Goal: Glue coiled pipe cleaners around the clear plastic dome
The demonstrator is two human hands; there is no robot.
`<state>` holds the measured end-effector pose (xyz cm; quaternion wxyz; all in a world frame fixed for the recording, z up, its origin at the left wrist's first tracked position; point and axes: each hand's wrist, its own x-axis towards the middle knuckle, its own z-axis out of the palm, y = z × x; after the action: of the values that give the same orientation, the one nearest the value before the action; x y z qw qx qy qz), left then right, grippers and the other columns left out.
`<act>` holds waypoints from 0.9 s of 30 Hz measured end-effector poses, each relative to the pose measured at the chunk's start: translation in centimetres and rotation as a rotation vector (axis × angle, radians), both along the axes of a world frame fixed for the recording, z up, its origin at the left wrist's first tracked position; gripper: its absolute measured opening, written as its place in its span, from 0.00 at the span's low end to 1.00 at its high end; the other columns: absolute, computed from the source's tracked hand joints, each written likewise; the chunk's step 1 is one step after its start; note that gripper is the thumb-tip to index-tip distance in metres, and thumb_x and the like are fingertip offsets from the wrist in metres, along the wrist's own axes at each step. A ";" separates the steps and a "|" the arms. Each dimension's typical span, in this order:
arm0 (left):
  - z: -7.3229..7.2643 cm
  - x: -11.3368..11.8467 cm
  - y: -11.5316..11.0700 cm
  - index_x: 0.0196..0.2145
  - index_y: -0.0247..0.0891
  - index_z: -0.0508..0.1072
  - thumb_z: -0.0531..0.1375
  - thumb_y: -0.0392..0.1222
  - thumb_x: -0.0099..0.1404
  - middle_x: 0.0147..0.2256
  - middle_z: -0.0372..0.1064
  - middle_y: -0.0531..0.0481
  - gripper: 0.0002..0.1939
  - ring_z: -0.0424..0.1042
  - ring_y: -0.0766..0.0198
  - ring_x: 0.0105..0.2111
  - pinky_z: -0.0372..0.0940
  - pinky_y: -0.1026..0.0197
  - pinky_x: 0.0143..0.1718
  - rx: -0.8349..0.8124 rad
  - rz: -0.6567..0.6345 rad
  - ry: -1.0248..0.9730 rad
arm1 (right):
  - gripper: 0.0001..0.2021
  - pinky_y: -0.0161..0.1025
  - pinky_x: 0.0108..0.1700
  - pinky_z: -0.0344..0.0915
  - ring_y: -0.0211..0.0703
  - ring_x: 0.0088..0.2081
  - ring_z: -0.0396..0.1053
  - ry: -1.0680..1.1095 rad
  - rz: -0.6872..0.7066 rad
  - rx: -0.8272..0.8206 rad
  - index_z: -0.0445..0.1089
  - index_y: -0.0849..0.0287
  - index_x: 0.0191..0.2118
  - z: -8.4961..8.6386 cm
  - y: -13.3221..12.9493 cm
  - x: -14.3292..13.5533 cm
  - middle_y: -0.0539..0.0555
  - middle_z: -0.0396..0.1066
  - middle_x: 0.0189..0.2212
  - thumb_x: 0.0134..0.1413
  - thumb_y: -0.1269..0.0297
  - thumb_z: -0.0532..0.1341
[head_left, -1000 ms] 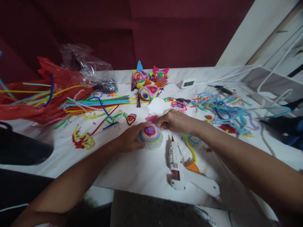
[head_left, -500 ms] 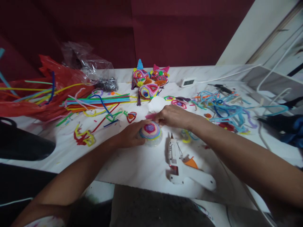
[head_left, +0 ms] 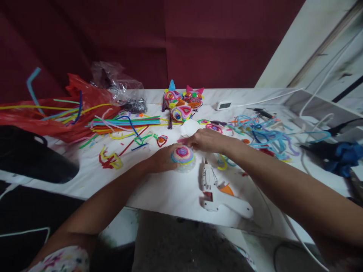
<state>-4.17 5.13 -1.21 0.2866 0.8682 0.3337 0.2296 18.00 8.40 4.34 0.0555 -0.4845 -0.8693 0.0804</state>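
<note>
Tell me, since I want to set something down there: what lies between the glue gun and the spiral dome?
In the head view, only bare white table separates the glue gun from the spiral dome; the gun's nozzle points toward it.

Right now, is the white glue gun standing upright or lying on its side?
Lying on its side. The glue gun rests flat on the white table, nozzle pointing away toward the coiled pipe-cleaner disc; neither hand touches it.

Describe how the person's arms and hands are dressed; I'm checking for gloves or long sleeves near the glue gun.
Both forearms are bare, and neither the left hand nor the right hand wears a glove. No watch, ring or bracelet shows. At the lower left edge, a white fabric with a multicoloured print covers the left upper arm.
</note>
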 end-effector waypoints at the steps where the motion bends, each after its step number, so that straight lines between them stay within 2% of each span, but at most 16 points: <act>1: 0.0 0.0 0.0 0.53 0.36 0.54 0.60 0.44 0.51 0.54 0.60 0.41 0.34 0.63 0.52 0.53 0.59 0.51 0.53 0.000 0.001 0.007 | 0.17 0.40 0.44 0.70 0.51 0.43 0.86 -0.024 0.018 -0.016 0.89 0.46 0.34 -0.2 0.1 0.1 0.53 0.90 0.37 0.60 0.82 0.75; 8: -0.1 -0.2 -0.1 0.54 0.38 0.54 0.61 0.39 0.50 0.56 0.58 0.42 0.34 0.60 0.53 0.56 0.56 0.51 0.56 0.009 0.018 0.024 | 0.16 0.44 0.51 0.73 0.56 0.49 0.87 -0.157 0.142 -0.089 0.89 0.47 0.41 -0.7 0.6 0.7 0.57 0.92 0.43 0.69 0.78 0.67; 15: 0.1 0.2 -0.2 0.52 0.38 0.56 0.62 0.35 0.47 0.54 0.60 0.45 0.35 0.61 0.56 0.55 0.56 0.56 0.55 0.017 0.087 0.069 | 0.15 0.43 0.49 0.70 0.54 0.48 0.86 -0.185 0.190 -0.117 0.90 0.49 0.43 -1.2 1.4 0.9 0.55 0.92 0.43 0.68 0.77 0.66; 21: 0.0 0.3 -0.2 0.52 0.39 0.57 0.62 0.36 0.46 0.53 0.62 0.45 0.34 0.63 0.55 0.53 0.58 0.54 0.54 0.028 0.114 0.067 | 0.13 0.40 0.45 0.67 0.52 0.49 0.86 -0.191 0.234 -0.134 0.91 0.54 0.45 -0.8 2.0 0.6 0.58 0.92 0.44 0.70 0.76 0.69; 24: 0.0 0.3 -0.2 0.51 0.38 0.57 0.62 0.35 0.46 0.53 0.62 0.46 0.34 0.63 0.55 0.53 0.58 0.55 0.54 0.038 0.104 0.056 | 0.09 0.40 0.51 0.71 0.49 0.49 0.86 -0.195 0.269 -0.140 0.89 0.59 0.47 -0.3 2.0 0.5 0.57 0.90 0.42 0.74 0.77 0.69; 26: 0.0 0.3 -0.2 0.51 0.39 0.57 0.62 0.35 0.46 0.53 0.62 0.46 0.33 0.63 0.55 0.54 0.58 0.55 0.54 0.040 0.092 0.047 | 0.03 0.45 0.57 0.78 0.48 0.49 0.86 -0.204 0.285 -0.135 0.86 0.60 0.48 -0.2 2.0 0.4 0.54 0.88 0.45 0.79 0.69 0.72; 27: 0.0 0.3 -0.2 0.51 0.39 0.57 0.62 0.36 0.46 0.54 0.61 0.46 0.33 0.63 0.55 0.54 0.58 0.55 0.54 0.040 0.086 0.043 | 0.04 0.49 0.59 0.81 0.48 0.50 0.86 -0.206 0.290 -0.128 0.85 0.60 0.49 -0.2 2.0 0.4 0.53 0.88 0.47 0.80 0.65 0.73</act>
<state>-3.88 4.96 -1.20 0.2519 0.8632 0.3724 0.2296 18.38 10.44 4.11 -0.0769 -0.3621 -0.9243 0.0928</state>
